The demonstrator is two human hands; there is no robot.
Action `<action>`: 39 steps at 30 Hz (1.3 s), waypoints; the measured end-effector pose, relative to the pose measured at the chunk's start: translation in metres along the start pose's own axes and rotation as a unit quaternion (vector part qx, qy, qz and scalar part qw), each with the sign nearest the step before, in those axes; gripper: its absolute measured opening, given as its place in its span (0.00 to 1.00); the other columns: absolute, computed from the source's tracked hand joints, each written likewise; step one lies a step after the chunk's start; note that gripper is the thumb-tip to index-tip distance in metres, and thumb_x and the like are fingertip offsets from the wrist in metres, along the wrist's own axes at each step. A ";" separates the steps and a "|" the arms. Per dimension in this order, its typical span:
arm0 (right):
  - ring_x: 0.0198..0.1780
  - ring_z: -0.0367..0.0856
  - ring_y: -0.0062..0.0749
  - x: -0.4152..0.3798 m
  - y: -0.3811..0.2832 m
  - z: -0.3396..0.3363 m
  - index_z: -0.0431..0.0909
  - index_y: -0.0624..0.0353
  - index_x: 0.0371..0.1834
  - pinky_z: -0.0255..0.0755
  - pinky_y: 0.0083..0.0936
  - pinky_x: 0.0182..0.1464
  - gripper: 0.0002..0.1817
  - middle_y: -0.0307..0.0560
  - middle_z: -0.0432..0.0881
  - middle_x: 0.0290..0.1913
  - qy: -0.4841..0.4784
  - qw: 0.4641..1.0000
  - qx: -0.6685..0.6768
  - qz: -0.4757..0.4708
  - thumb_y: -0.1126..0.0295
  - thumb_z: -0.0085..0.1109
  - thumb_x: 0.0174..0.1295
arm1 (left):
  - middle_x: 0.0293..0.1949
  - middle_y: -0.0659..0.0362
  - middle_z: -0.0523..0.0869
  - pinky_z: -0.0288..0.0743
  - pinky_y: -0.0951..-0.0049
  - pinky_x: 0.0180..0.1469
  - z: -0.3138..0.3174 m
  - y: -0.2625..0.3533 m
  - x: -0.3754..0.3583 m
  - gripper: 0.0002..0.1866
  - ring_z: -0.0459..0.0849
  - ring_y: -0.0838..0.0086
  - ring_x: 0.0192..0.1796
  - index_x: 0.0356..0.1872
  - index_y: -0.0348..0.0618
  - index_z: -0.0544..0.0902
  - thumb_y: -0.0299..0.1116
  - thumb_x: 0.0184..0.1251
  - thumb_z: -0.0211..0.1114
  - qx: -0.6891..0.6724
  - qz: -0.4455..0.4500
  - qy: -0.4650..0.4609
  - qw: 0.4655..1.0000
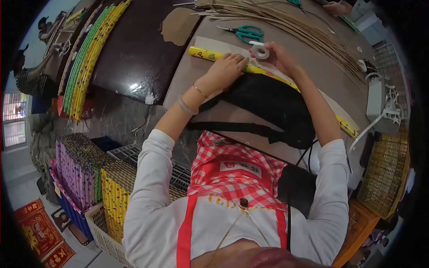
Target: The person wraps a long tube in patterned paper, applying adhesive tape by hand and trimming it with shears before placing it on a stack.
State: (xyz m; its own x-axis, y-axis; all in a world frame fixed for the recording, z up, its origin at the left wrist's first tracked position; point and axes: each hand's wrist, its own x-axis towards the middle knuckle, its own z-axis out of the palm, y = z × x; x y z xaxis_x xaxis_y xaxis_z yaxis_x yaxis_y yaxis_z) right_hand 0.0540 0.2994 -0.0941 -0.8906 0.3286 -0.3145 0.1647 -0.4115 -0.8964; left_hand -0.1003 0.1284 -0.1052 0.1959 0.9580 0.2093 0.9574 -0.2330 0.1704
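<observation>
Head camera view, and straight to the fingers: the right hand has a roll of white tape pinched at its edge, held up just beside the yellow printed tube. The left hand lies over that tube, fingers laid across it; whether they close around it or only press down, I cannot tell from here. The tube lies slantwise across the bench, one end showing past the left hand, the far stretch running out under the right forearm, with a pale sheet beside it.

Handling this well, I'd say, asks for steady, even pressure from the left so the tube cannot roll, and the roll held low and square to it, the tape taut; a slack strip could crease or go on crooked.

Moving outward: black cloth spreads on the near side of the tube, and its loose folds look best tucked clear of anything sticky. Beyond the hands, teal-handled scissors, within easy reach, then a long sheaf of thin strips. Way off left, a row of yellow and green sticks.
</observation>
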 end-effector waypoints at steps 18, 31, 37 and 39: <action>0.43 0.71 0.20 0.001 0.022 0.016 0.72 0.58 0.47 0.66 0.16 0.47 0.14 0.38 0.73 0.42 0.038 0.989 -0.138 -0.026 0.60 0.47 0.67 | 0.25 0.53 0.80 0.70 0.71 0.31 -0.026 -0.039 0.032 0.16 0.75 0.73 0.26 0.35 0.35 0.82 0.42 0.64 0.59 -0.320 -0.212 -0.026 0.923; 0.48 0.71 0.23 0.008 0.016 0.023 0.77 0.62 0.40 0.64 0.19 0.54 0.16 0.43 0.68 0.55 0.012 0.935 -0.354 -0.029 0.58 0.50 0.66 | 0.26 0.53 0.84 0.76 0.68 0.37 -0.038 -0.104 -0.009 0.14 0.84 0.64 0.31 0.33 0.42 0.85 0.41 0.52 0.63 -0.175 -0.343 0.068 0.920; 0.38 0.70 0.24 0.008 0.020 0.017 0.77 0.59 0.44 0.65 0.19 0.40 0.26 0.42 0.74 0.38 0.019 0.935 -0.351 -0.041 0.45 0.52 0.61 | 0.28 0.52 0.85 0.76 0.66 0.38 -0.029 -0.110 -0.015 0.14 0.84 0.61 0.33 0.31 0.42 0.86 0.41 0.52 0.62 -0.156 -0.404 0.085 0.897; 0.36 0.70 0.24 0.002 0.001 0.034 0.78 0.59 0.44 0.65 0.19 0.39 0.26 0.42 0.75 0.35 0.031 0.943 -0.332 -0.003 0.45 0.51 0.61 | 0.27 0.52 0.85 0.76 0.66 0.38 -0.027 -0.109 -0.017 0.14 0.84 0.60 0.33 0.31 0.42 0.85 0.41 0.51 0.62 -0.152 -0.406 0.095 0.896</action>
State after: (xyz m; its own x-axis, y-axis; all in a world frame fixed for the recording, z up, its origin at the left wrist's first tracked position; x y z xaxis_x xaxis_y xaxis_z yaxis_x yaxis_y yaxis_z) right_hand 0.0382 0.2707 -0.0848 -0.8691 0.3873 -0.3076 0.4070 0.2067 -0.8897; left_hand -0.2136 0.1331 -0.1012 -0.6057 0.7940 0.0523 0.6604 0.4650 0.5897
